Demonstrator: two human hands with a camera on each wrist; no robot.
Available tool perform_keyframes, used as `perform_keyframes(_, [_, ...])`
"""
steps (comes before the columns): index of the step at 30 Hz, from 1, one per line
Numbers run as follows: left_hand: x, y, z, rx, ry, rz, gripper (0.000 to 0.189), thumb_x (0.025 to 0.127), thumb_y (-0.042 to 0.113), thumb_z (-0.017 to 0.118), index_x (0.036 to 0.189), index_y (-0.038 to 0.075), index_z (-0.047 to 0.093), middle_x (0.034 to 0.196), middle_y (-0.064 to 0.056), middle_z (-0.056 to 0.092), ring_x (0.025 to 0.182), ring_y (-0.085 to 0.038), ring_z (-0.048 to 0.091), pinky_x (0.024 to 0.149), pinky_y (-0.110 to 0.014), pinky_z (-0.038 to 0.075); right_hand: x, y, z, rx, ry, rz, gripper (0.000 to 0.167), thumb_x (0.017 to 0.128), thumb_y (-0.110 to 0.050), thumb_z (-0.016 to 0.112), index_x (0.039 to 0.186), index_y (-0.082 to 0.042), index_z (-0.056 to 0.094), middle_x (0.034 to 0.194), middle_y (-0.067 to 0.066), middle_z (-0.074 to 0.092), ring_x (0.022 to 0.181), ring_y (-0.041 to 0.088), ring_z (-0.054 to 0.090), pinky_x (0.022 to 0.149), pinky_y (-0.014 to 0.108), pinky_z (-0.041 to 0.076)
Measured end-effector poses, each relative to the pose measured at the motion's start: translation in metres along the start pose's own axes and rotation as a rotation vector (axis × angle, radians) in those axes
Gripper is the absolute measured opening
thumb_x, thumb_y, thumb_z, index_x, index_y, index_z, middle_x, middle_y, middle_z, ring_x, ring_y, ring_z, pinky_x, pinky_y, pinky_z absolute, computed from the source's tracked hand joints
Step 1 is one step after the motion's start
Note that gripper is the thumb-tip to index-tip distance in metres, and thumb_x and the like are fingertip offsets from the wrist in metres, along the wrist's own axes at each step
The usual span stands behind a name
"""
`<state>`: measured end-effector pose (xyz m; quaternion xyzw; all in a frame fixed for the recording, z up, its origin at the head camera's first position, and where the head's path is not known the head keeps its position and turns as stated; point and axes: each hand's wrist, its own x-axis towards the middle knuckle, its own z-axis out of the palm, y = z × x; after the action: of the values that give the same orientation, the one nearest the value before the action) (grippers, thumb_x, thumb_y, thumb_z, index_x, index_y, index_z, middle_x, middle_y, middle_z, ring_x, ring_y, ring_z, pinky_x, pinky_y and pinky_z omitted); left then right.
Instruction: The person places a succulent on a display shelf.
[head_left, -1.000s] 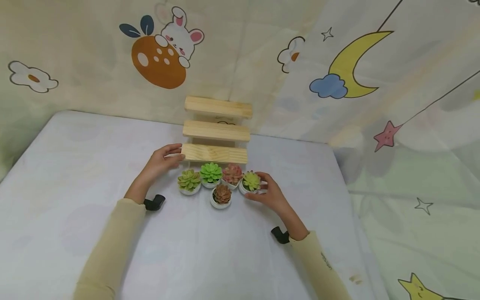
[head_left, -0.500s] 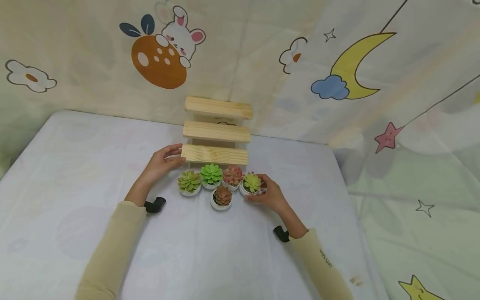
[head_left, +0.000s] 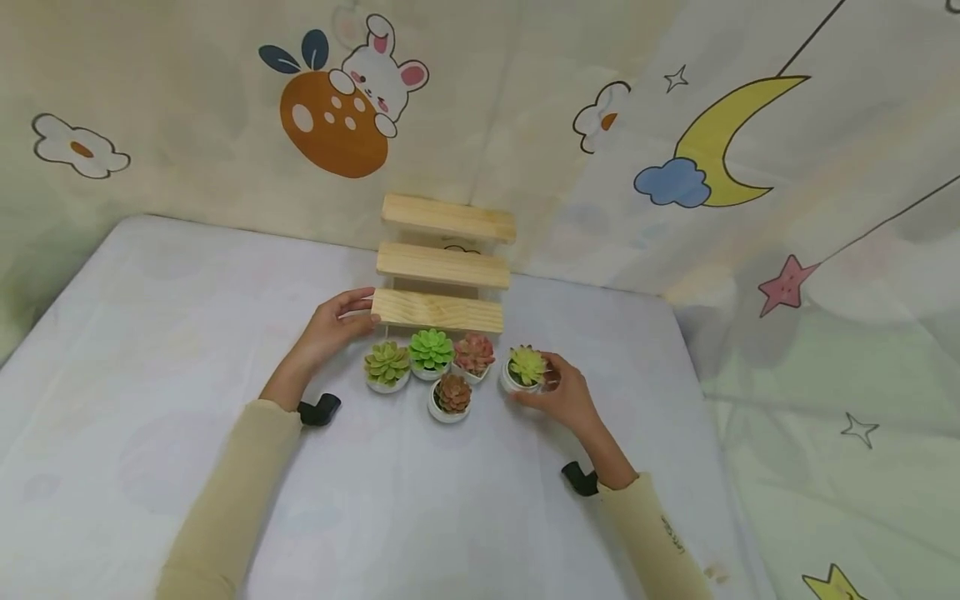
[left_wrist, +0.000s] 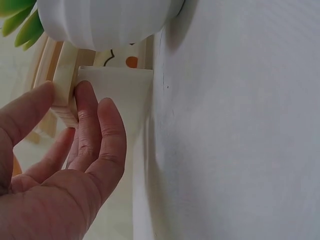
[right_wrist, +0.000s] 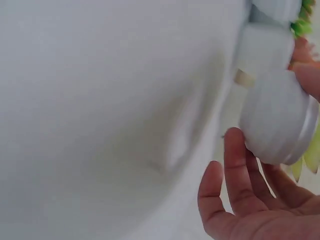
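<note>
My left hand (head_left: 336,327) pinches the left end of the lowest board of a three-tier wooden shelf (head_left: 438,310). In the left wrist view its thumb lies on one side of the board (left_wrist: 65,85), fingers on the other. My right hand (head_left: 566,393) grips a yellow-green potted succulent (head_left: 525,367) by its white pot. In the right wrist view that pot (right_wrist: 275,117) sits between thumb and fingers, lifted off the cloth. Before the shelf stand a green-pink succulent (head_left: 387,365), a bright green one (head_left: 431,352), a red one (head_left: 474,355) and a brown one (head_left: 452,394).
A white cloth (head_left: 420,517) covers the table. Behind it hangs a printed curtain (head_left: 480,108) with a rabbit, moon and stars, close to the shelf's back. Black wrist mounts (head_left: 319,410) sit on both forearms.
My right hand has moved the yellow-green succulent rightward, away from the red one; a gap now separates them. The left hand keeps its place at the shelf. The head view has shifted slightly.
</note>
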<state>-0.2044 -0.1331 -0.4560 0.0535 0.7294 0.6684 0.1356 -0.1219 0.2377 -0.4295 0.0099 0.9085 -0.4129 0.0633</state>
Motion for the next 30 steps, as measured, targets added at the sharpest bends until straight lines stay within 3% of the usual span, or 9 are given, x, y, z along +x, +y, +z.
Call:
perform_keyframes(8, [0.002, 0.002, -0.003, 0.002, 0.008, -0.016, 0.061, 0.096, 0.017, 0.064, 0.15, 0.006, 0.036, 0.142, -0.022, 0.047, 0.107, -0.011, 0.059, 0.084, -0.018, 0.05, 0.02, -0.037, -0.023, 0.141, 0.1, -0.06, 0.074, 0.076, -0.014, 0.084, 0.138, 0.002, 0.047, 0.12, 0.019, 0.058, 0.096, 0.026, 0.058, 0.074, 0.016, 0.047])
perform_keyframes(17, [-0.002, 0.0, -0.002, -0.018, -0.014, 0.019, 0.061, 0.096, 0.015, 0.063, 0.149, 0.003, 0.035, 0.142, -0.025, 0.045, 0.123, -0.033, 0.052, 0.084, -0.019, 0.049, 0.047, -0.081, -0.025, 0.197, 0.101, -0.149, 0.072, 0.078, -0.009, 0.081, 0.139, 0.001, 0.046, 0.125, 0.019, 0.056, 0.102, 0.026, 0.057, 0.073, 0.016, 0.047])
perform_keyframes(22, [-0.003, -0.001, -0.003, -0.036, -0.02, 0.021, 0.061, 0.096, 0.014, 0.063, 0.149, 0.003, 0.035, 0.142, -0.025, 0.045, 0.123, -0.036, 0.052, 0.084, -0.02, 0.049, 0.058, -0.098, -0.022, 0.246, 0.1, -0.148, 0.073, 0.079, -0.008, 0.08, 0.141, 0.001, 0.043, 0.127, 0.019, 0.054, 0.106, 0.027, 0.057, 0.076, 0.017, 0.048])
perform_keyframes(30, [-0.002, -0.003, -0.003, -0.022, -0.017, 0.023, 0.062, 0.095, 0.015, 0.064, 0.149, 0.003, 0.036, 0.141, -0.026, 0.046, 0.124, -0.038, 0.052, 0.088, -0.027, 0.049, 0.081, -0.123, -0.019, 0.257, 0.114, -0.222, 0.072, 0.079, -0.01, 0.08, 0.141, 0.001, 0.044, 0.121, 0.019, 0.055, 0.097, 0.021, 0.056, 0.074, 0.019, 0.047])
